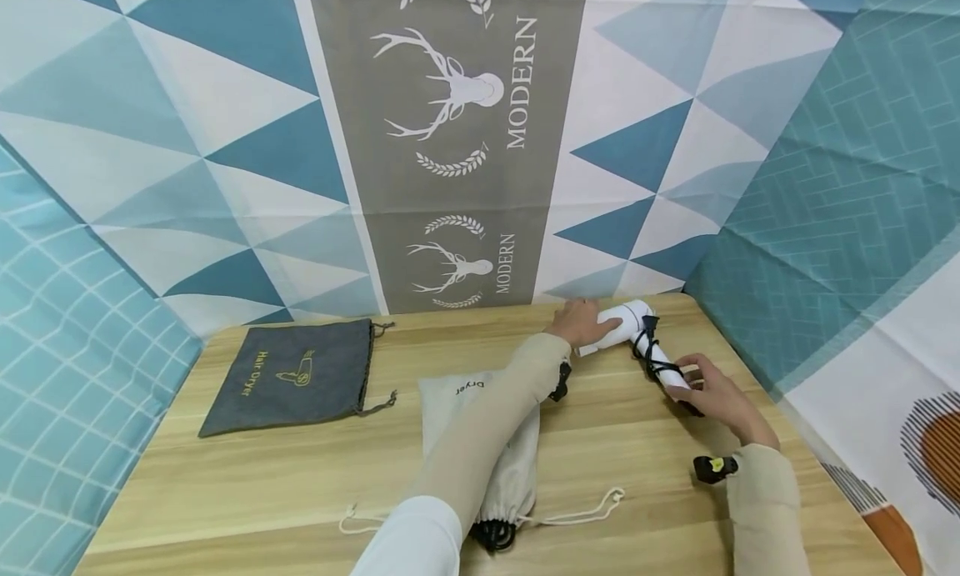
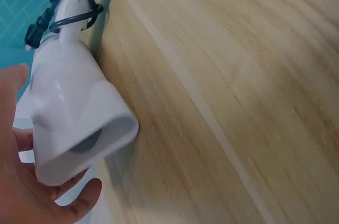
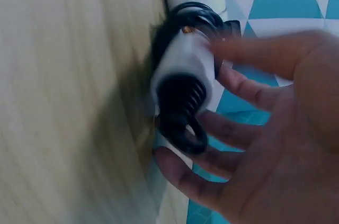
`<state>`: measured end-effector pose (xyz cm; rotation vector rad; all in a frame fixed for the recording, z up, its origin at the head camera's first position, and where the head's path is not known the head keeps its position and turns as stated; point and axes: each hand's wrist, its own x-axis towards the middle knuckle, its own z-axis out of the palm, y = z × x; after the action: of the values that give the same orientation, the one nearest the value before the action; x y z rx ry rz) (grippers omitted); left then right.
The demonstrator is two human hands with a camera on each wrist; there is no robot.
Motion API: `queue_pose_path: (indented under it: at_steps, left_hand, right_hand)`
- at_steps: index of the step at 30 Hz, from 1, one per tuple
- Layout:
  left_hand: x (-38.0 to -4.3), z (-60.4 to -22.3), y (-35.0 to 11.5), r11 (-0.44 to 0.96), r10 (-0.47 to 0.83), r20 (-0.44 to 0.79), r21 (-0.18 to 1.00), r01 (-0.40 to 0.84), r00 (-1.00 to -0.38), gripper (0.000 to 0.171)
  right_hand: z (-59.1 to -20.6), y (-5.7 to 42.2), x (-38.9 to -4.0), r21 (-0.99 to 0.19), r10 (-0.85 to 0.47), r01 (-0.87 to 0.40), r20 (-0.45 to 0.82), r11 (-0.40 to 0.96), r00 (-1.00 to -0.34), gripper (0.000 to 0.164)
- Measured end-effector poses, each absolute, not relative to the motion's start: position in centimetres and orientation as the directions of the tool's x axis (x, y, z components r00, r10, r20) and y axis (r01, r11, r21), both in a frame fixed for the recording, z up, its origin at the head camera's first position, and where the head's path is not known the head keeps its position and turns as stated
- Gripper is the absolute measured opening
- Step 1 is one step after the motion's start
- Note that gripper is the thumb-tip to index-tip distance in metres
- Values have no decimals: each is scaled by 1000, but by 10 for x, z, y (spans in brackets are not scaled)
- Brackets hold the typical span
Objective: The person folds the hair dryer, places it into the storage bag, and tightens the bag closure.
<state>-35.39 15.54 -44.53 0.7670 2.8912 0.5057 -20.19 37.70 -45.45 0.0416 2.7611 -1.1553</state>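
Note:
A white hair dryer [image 1: 622,324] lies near the back right of the wooden table, its black cord [image 1: 651,355] wound about the handle. At the nozzle end is my left hand [image 1: 579,322]; in the left wrist view its fingers [image 2: 79,203] curve behind the flattened nozzle [image 2: 87,150], with the thumb along the body's side. My right hand [image 1: 716,393] holds the handle's lower end, thumb on one side and bent fingers on the other. The right wrist view shows the ribbed cord sleeve [image 3: 183,99] at the handle's end; the thumb is blurred there.
A dark grey drawstring pouch [image 1: 292,376] printed "Hair Dryer" lies flat at left. Under my left forearm sits a light grey drawstring bag [image 1: 517,468], a black cord [image 1: 493,534] poking from its mouth. Patterned cloth [image 1: 450,259] hangs behind the table [image 1: 225,493].

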Motion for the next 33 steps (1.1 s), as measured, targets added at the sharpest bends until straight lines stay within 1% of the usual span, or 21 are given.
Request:
queue_pose_path:
  at_steps: [3, 5, 7, 9, 15, 18, 20, 22, 26, 31, 33]
  left_hand:
    - [-352, -446, 159, 801, 518, -20, 362, 477, -855, 69]
    - [-351, -445, 159, 776, 544, -43, 404, 484, -838, 73]
    - [-351, -443, 157, 757, 562, -82, 452, 472, -823, 79]
    - [-353, -441, 153, 738, 582, -123, 495, 458, -804, 80]
    - [-355, -438, 141, 705, 653, -223, 528, 473, -724, 77]
    - [-356, -436, 138, 704, 667, -278, 540, 462, -691, 81]
    - [-359, -434, 136, 712, 660, -310, 549, 438, -684, 85]
    - [-362, -433, 135, 726, 639, -338, 562, 396, -691, 88]
    - [-366, -440, 137, 754, 583, -351, 569, 328, -733, 95]
    - [-359, -456, 145, 753, 580, -267, 535, 382, -770, 99]
    - [-357, -460, 148, 748, 575, -224, 533, 395, -787, 97]
  right_hand:
    - [-456, 365, -204, -653, 4, 120, -175, 748, -985, 73]
    - [-459, 356, -209, -613, 25, 118, -159, 781, -987, 85]
    - [-462, 349, -215, -585, 41, 110, -131, 803, -991, 92]
    - [-467, 344, -219, -574, 55, 101, -97, 813, -994, 88]
    - [-484, 344, -222, -579, 78, 46, 30, 814, -997, 58]
    - [-489, 348, -224, -579, 75, 15, 79, 815, -994, 52]
    - [-490, 350, -226, -573, 75, 7, 95, 820, -993, 50]
    - [-491, 351, -227, -568, 67, 2, 94, 823, -993, 50]
    - [-491, 350, -229, -571, 58, -1, 85, 821, -995, 49]
    - [-493, 350, -231, -587, 58, 6, 70, 809, -996, 46]
    - [-491, 352, -231, -599, 53, 13, 49, 801, -997, 51]
